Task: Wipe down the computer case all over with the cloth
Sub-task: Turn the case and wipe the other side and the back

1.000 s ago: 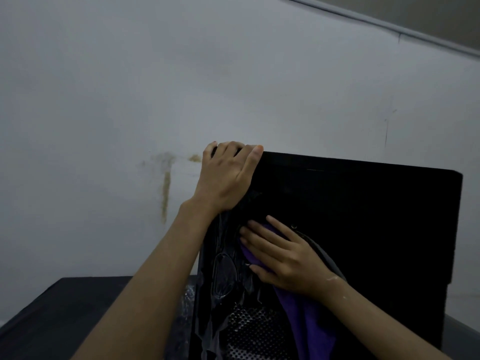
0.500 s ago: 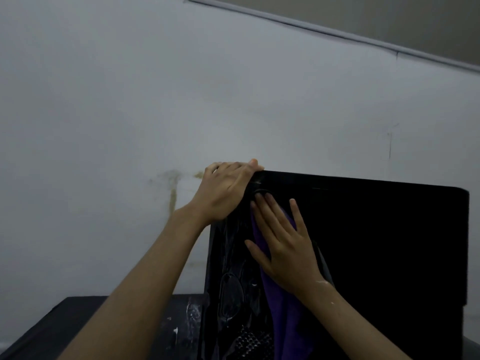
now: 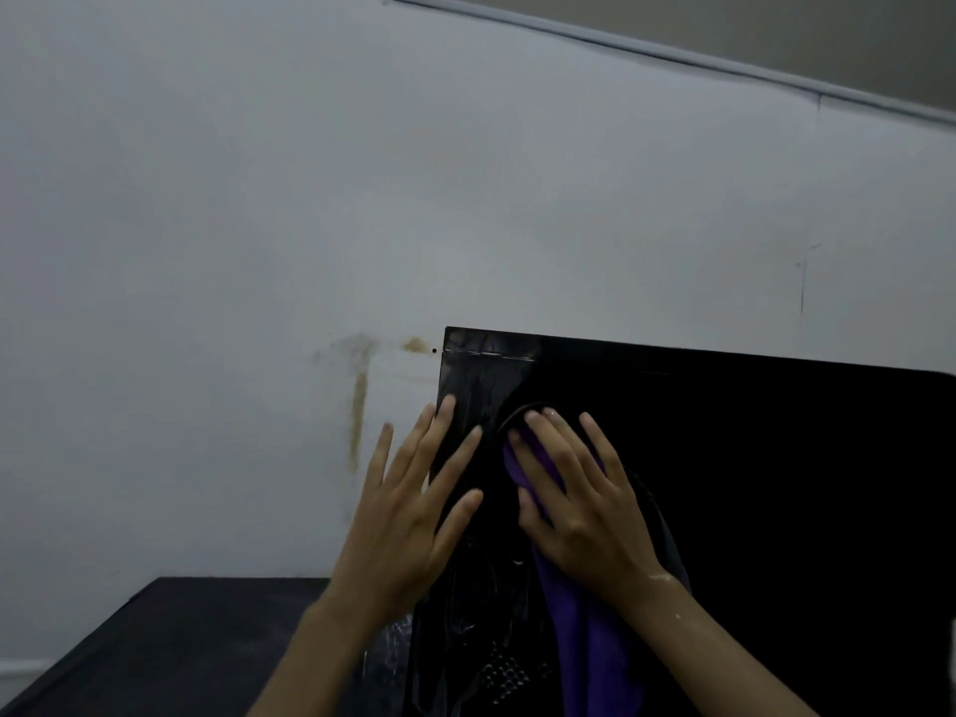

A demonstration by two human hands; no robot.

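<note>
Stained wall (image 3: 207, 251) — right hand (image 3: 584, 514) presses purple cloth (image 3: 584, 639) on glossy computer case (image 3: 750, 483).

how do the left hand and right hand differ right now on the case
The right hand lies flat on the purple cloth, pressing it to the black computer case; the left hand has no cloth under it. The left hand sits at the case's left edge; the right hand is further in on its face. The right wrist looks wet; the left does not. Both are open, fingers straight, pointing up.
</note>
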